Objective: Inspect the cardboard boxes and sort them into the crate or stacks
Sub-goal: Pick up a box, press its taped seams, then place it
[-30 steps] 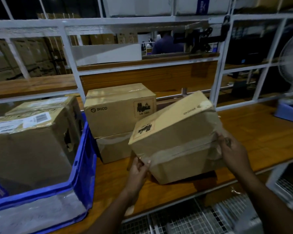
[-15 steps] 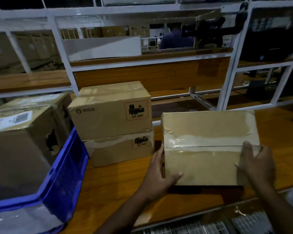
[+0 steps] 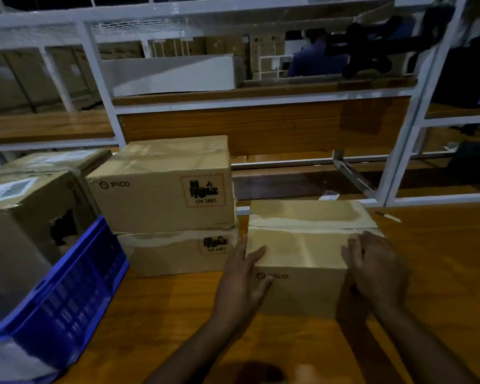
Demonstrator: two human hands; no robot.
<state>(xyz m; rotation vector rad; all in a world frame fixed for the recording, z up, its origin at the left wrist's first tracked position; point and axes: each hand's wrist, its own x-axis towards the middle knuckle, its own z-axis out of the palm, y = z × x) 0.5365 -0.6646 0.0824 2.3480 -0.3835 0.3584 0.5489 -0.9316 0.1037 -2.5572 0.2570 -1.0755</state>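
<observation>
Bracing the box [image 3: 302, 245] squarely on the table [image 3: 441, 273], left hand [image 3: 241, 281] and right hand [image 3: 377, 267] grip opposite ends, probably for checking its taped top beside the stack [image 3: 166, 206].

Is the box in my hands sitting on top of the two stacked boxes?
No, the held box rests on the table beside the stack.
</observation>
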